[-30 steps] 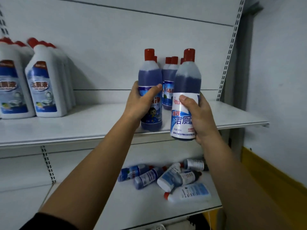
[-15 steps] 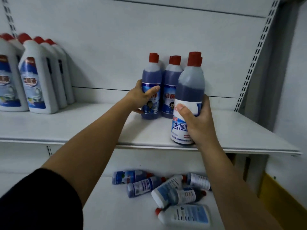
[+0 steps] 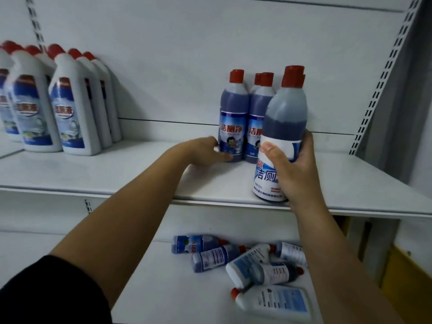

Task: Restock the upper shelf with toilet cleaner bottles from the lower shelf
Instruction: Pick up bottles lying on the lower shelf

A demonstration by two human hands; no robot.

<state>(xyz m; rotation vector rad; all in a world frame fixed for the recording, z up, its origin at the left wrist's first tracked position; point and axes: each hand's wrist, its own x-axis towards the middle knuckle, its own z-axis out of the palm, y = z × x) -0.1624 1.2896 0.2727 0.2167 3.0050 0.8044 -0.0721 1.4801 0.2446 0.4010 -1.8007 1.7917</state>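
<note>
The right hand (image 3: 293,168) grasps a blue toilet cleaner bottle (image 3: 286,113), upright at the front edge of the upper shelf (image 3: 117,174). The left hand (image 3: 205,152), fingers relaxed and extended, touches the base of a standing bottle (image 3: 232,118). Loose bottles (image 3: 210,256) lie on the lower shelf (image 3: 163,295).

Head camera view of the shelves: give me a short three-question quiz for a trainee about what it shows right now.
1. True or false: the bottles on the lower shelf stand upright.
2. Which hand grips the dark blue bottle at the front edge of the upper shelf? A. left B. right C. both
3. Fill in: the white bottles at the left of the upper shelf have ___ caps.
Key: 1. False, they lie on their sides. 2. B, the right hand; the left hand touches a rear bottle with straight fingers. 3. Red.
</note>
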